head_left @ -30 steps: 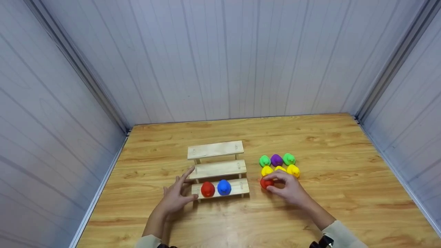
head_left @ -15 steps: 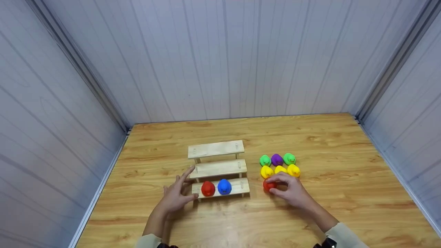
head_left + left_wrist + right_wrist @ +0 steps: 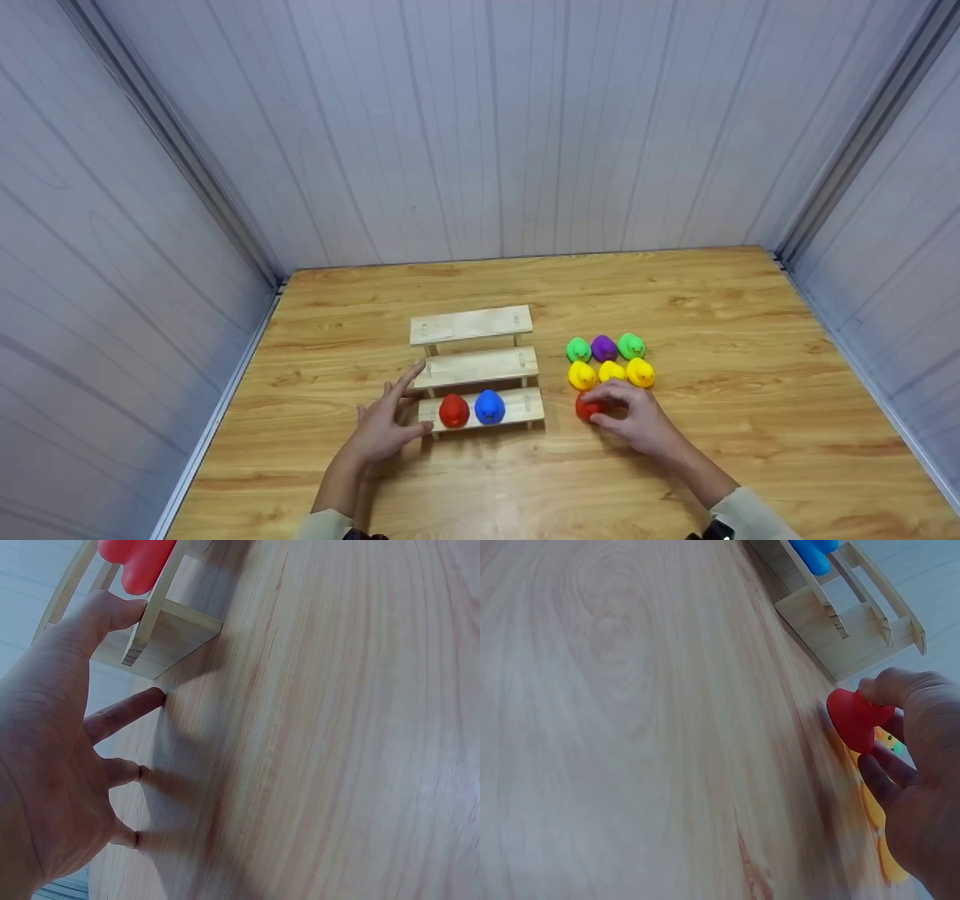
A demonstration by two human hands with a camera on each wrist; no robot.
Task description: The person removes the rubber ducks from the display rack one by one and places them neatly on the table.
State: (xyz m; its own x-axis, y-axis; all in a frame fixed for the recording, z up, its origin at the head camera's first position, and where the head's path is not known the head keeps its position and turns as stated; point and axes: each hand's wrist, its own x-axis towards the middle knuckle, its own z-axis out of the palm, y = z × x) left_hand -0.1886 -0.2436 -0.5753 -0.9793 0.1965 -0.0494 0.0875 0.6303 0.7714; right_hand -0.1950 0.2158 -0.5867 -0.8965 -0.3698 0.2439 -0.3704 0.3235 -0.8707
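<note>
A three-tier wooden rack (image 3: 476,367) stands left of centre, with a red rubber duck (image 3: 454,411) and a blue rubber duck (image 3: 490,407) side by side on its lowest step. My left hand (image 3: 384,429) is spread at the rack's left end. In the left wrist view its thumb (image 3: 120,613) rests at the lowest step's front edge, the other fingers splayed toward the table. To the right, my right hand (image 3: 634,415) pinches a second red rubber duck (image 3: 853,718) between thumb and fingers, close over the table. Part of that duck is hidden behind the fingers.
Just beyond the right hand sit three yellow ducks (image 3: 582,376) in a row. Behind them are two green ducks (image 3: 631,346) with a purple duck (image 3: 604,348) between. Pale panel walls (image 3: 480,135) border the wooden table (image 3: 675,300) at the back and sides.
My right hand, holding the red duck, has drawn slightly toward me and to the right, uncovering more of the yellow ducks. The left hand stays at the rack.
</note>
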